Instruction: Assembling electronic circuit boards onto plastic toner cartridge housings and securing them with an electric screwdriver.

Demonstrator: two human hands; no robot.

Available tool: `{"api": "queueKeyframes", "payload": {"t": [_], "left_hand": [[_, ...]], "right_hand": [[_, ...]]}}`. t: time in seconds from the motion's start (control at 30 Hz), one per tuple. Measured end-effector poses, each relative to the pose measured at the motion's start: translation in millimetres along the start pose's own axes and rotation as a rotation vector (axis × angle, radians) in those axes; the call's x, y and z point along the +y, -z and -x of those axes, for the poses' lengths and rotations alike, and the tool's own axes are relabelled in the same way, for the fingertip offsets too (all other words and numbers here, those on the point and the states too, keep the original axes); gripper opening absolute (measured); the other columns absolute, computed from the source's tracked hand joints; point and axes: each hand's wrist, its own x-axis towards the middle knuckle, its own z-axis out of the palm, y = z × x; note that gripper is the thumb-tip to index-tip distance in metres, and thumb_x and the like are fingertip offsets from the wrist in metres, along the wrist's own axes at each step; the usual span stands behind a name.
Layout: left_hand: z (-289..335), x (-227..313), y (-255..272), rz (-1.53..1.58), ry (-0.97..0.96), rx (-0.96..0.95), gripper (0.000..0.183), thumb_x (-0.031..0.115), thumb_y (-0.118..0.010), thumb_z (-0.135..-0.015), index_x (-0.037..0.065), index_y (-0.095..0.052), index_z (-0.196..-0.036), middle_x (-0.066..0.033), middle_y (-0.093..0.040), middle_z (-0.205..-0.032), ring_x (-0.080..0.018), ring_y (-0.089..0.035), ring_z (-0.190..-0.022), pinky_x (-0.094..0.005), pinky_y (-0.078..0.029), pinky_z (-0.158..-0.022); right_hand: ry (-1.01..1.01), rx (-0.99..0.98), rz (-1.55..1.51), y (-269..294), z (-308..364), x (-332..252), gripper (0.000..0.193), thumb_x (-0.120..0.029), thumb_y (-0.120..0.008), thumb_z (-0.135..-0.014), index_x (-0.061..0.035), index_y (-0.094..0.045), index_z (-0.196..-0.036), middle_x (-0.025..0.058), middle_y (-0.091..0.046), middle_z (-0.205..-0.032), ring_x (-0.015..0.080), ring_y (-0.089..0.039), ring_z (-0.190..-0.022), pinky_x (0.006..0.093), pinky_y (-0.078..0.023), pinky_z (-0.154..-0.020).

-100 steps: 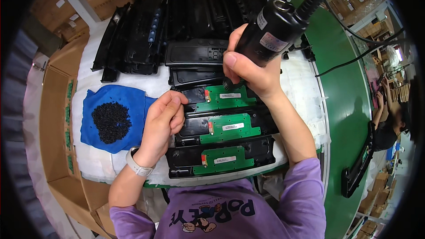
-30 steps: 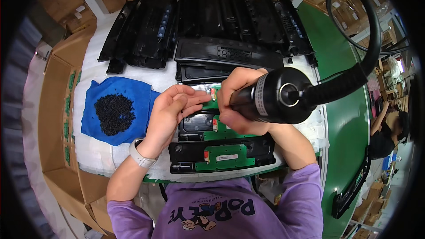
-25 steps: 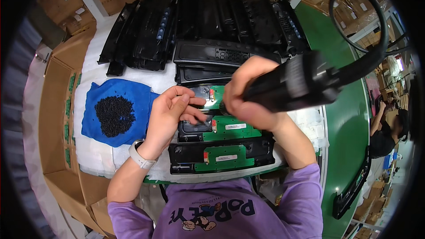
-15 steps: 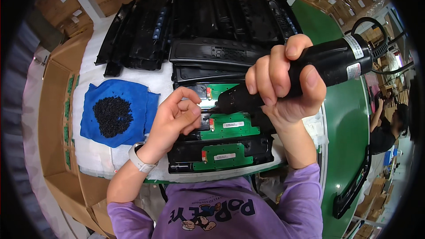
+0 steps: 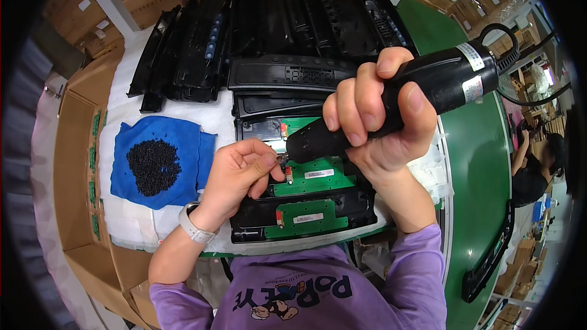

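My right hand (image 5: 379,116) grips the driver (image 5: 397,101), left fingers (image 5: 260,165) pinching by its tip; a slip could gouge the green board (image 5: 315,177).

I'm seeing green circuit boards (image 5: 313,177) set in black plastic housings (image 5: 306,205), and a black electric screwdriver (image 5: 391,107) above them. Left of the boards, a blue cloth (image 5: 183,146) carries a heap of black screws (image 5: 153,166).

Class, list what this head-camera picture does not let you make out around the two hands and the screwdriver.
- Tip of the electric screwdriver: hidden behind the left hand fingertips.
- Whether a screw sits pinched there: too small.
- Middle green circuit board: its upper part is covered by the right hand and tool.
- Black pieces on the blue cloth: too small to identify.
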Motion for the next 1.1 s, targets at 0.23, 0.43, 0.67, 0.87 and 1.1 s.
{"api": "queueKeyframes", "payload": {"t": [0.23, 0.43, 0.67, 0.87, 1.1], "left_hand": [[0.1, -1.4, -4.0, -0.022, 0.034, 0.014, 0.029, 0.027, -0.054, -0.090, 0.000, -0.054, -0.083, -0.0118, -0.061, -0.066, -0.0060, -0.041, -0.036, -0.0167, -0.029, -0.036], [2.5, -2.3, -7.3, -0.012, 0.011, 0.028, 0.033, 0.031, -0.054, -0.090, -0.001, -0.055, -0.086, -0.0123, -0.060, -0.065, -0.0068, -0.041, -0.035, -0.0176, -0.029, -0.034], [1.0, 6.9, 8.0, 0.012, -0.129, 0.177, 0.038, 0.031, -0.037, -0.096, -0.003, -0.055, -0.098, -0.0125, -0.062, -0.075, -0.0079, -0.046, -0.047, -0.0179, -0.031, -0.043], [-4.3, 9.7, 13.0, 0.423, -0.167, 0.258, 0.018, -0.013, -0.039, -0.079, -0.001, -0.047, -0.089, -0.0221, -0.052, -0.115, -0.0233, -0.054, -0.107, -0.0287, -0.043, -0.093], [-7.9, 5.5, 9.5, 0.315, -0.117, 0.169, 0.009, -0.005, -0.039, -0.089, -0.002, -0.047, -0.093, -0.0250, -0.050, -0.118, -0.0264, -0.055, -0.108, -0.0277, -0.049, -0.087]], "right_hand": [[0.005, -0.075, 0.054, 2.7, 1.4, 3.1, 0.031, -0.034, -0.048, -0.087, -0.0071, -0.044, -0.101, 0.0001, -0.042, -0.056, 0.0119, -0.041, -0.042, 0.0319, -0.042, -0.052], [0.046, -0.015, 0.064, -0.3, 3.6, 2.2, 0.030, -0.035, -0.047, -0.088, -0.0076, -0.044, -0.101, -0.0003, -0.042, -0.056, 0.0118, -0.040, -0.042, 0.0321, -0.042, -0.052], [-0.084, -0.039, 0.186, 14.9, -5.5, -26.7, 0.023, -0.015, -0.055, -0.079, -0.0004, -0.043, -0.093, 0.0049, -0.042, -0.053, 0.0131, -0.040, -0.038, 0.0277, -0.037, -0.041], [-0.081, 0.062, 0.387, 39.2, 13.0, -12.5, 0.023, -0.008, -0.063, -0.074, 0.0008, -0.047, -0.087, 0.0066, -0.050, -0.058, 0.0117, -0.046, -0.042, 0.0229, -0.038, -0.041], [-0.021, 0.088, 0.375, 46.2, 12.8, -9.3, 0.022, -0.007, -0.063, -0.075, 0.0001, -0.047, -0.087, 0.0063, -0.050, -0.060, 0.0119, -0.047, -0.043, 0.0236, -0.039, -0.042]]}}
